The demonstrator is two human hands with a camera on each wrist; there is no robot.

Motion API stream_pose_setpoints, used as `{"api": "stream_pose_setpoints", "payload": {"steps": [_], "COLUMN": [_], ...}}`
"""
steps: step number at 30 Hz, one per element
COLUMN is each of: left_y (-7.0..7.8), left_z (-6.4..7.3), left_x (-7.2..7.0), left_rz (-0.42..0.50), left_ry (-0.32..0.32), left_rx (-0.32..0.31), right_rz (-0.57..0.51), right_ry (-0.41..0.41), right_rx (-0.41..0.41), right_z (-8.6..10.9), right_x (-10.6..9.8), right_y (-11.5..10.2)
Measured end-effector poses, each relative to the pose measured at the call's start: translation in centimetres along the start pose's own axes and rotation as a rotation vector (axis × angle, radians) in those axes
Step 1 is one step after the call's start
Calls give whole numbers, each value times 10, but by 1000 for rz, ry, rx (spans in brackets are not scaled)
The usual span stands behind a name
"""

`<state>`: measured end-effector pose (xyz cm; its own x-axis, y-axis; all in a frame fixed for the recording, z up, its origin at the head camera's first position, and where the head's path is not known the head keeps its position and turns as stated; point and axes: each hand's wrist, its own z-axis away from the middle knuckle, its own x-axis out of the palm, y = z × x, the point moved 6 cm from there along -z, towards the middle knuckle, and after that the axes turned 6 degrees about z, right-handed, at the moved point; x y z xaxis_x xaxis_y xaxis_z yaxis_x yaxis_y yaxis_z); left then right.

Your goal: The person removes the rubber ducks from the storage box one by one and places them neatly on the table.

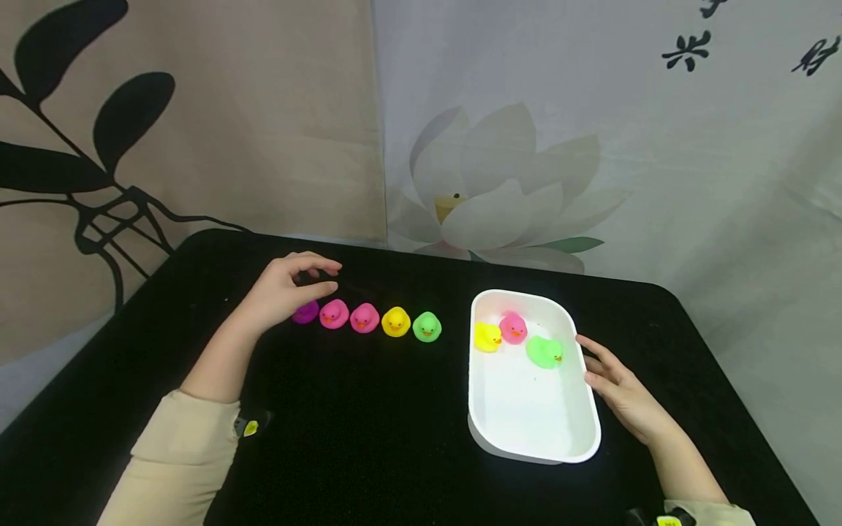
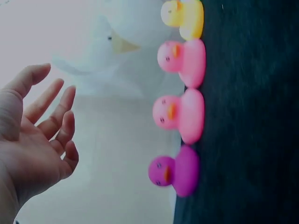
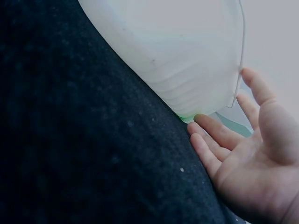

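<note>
A row of small toy ducks lies on the black table: a purple duck [image 1: 305, 312], two pink ducks [image 1: 334, 314], a yellow duck [image 1: 396, 321] and a green duck [image 1: 427, 326]. Over the purple end of the row hovers my left hand [image 1: 284, 286], holding nothing, its fingers loosely bent; the left wrist view shows that hand [image 2: 39, 144] apart from the ducks. To the right stands a white plastic box [image 1: 536, 431] with a yellow, a pink and a green duck [image 1: 544, 352] inside. With its fingertips my right hand [image 1: 625, 394] touches the box's right side.
The black table [image 1: 368, 453] has a rounded far right corner. Behind it hangs a pale curtain [image 1: 723, 183] printed with a lotus flower and dark leaves. A dark wrist device [image 1: 250, 425] sits at the left sleeve.
</note>
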<state>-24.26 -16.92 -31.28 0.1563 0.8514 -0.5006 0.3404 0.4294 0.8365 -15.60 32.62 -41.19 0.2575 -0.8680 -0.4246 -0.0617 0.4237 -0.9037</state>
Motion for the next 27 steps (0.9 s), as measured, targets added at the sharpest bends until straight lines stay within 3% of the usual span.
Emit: {"api": "stream_pose_setpoints", "payload": {"steps": [6, 19, 27], "left_y": [16, 42, 52], "left_z": [1, 5, 8], "left_x": [13, 48, 72], "left_rz": [37, 95, 187], "left_ry": [-14, -80, -106], "left_rx": [-4, 63, 70], "right_rz": [0, -5, 1], "right_ry": [-2, -5, -1], "right_rx": [-2, -9, 0], "right_z": [0, 0, 0], "right_x": [0, -1, 0], "right_y": [-1, 0, 0]}}
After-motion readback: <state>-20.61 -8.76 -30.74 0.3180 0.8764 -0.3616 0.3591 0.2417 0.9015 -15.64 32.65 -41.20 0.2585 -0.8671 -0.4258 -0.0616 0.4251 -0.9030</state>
